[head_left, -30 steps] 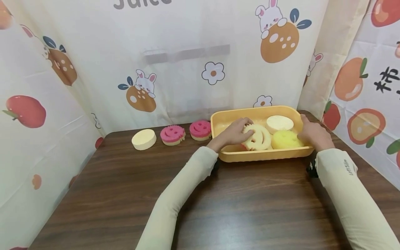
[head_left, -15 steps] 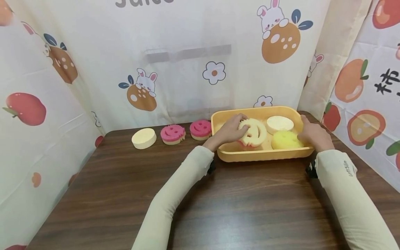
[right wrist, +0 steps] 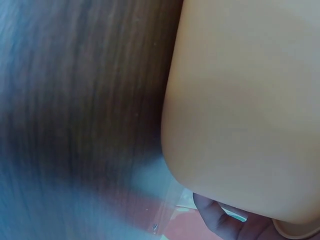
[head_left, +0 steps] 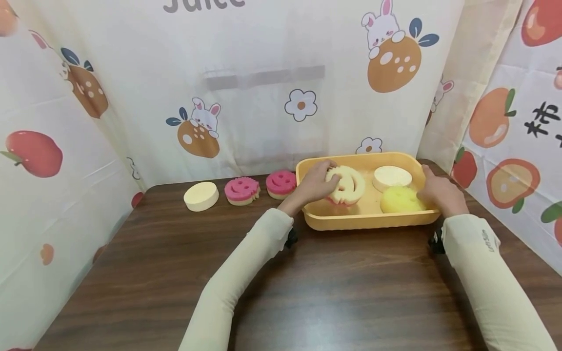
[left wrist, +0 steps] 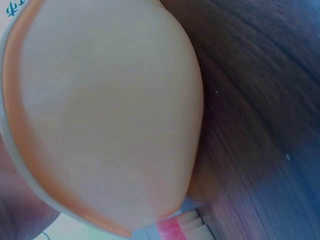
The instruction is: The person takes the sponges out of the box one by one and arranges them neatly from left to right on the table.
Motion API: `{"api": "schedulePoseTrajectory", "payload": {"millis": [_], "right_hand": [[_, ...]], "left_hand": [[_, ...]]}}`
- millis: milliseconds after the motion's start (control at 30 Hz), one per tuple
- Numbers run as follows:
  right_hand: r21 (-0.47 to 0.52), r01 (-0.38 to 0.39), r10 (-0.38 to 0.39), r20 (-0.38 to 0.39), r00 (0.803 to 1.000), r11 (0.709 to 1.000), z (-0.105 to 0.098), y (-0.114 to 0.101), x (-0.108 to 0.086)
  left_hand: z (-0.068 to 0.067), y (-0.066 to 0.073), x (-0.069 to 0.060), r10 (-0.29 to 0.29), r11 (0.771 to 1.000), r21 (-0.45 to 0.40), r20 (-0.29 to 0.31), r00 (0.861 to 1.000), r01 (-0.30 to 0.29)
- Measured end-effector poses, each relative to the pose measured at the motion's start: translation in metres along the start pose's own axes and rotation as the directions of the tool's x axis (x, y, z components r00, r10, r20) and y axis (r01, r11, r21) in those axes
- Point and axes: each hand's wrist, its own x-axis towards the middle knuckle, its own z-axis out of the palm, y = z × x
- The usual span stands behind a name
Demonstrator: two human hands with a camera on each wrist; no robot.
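In the head view, my left hand pinches a round cream sponge with a cut-out smiley face and a pink underside. It holds the sponge tilted over the left part of a yellow plastic tray. My right hand grips the tray's right rim, its fingers outside the end wall in the right wrist view. Inside the tray, a bright yellow sponge sits next to that hand, and a plain cream round sponge lies behind it. The tray's outer wall mostly fills the left wrist view.
Left of the tray, a plain cream round sponge, a pink smiley sponge and another pink smiley sponge stand in a row on the dark wooden table. A printed curtain hangs close behind.
My left hand has lifted the cream-and-pink smiley sponge from beside the yellow one and moved it left within the tray. My right hand stays at the tray's right rim.
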Motion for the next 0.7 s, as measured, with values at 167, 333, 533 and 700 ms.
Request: {"api": "schedulePoseTrajectory", "payload": {"millis": [167, 333, 533, 700], "right_hand": [[0.011, -0.008, 0.008, -0.008, 1.0, 1.0, 0.002, 0.001, -0.001], [0.003, -0.002, 0.002, -0.008, 1.0, 1.0, 0.001, 0.001, -0.002], [-0.003, 0.003, -0.003, -0.012, 1.0, 1.0, 0.002, 0.003, 0.0], [-0.007, 0.003, -0.004, -0.016, 1.0, 1.0, 0.002, 0.002, 0.001]], "left_hand": [[-0.004, -0.004, -0.005, -0.009, 0.999, -0.036, -0.031, 0.999, 0.008], [-0.008, -0.005, -0.009, -0.064, 0.994, -0.089, -0.087, 0.994, 0.056], [-0.015, -0.005, -0.012, -0.093, 0.991, -0.109, -0.153, 0.984, 0.077], [-0.024, -0.006, -0.016, -0.112, 0.989, -0.115, -0.13, 0.985, 0.097]]}}
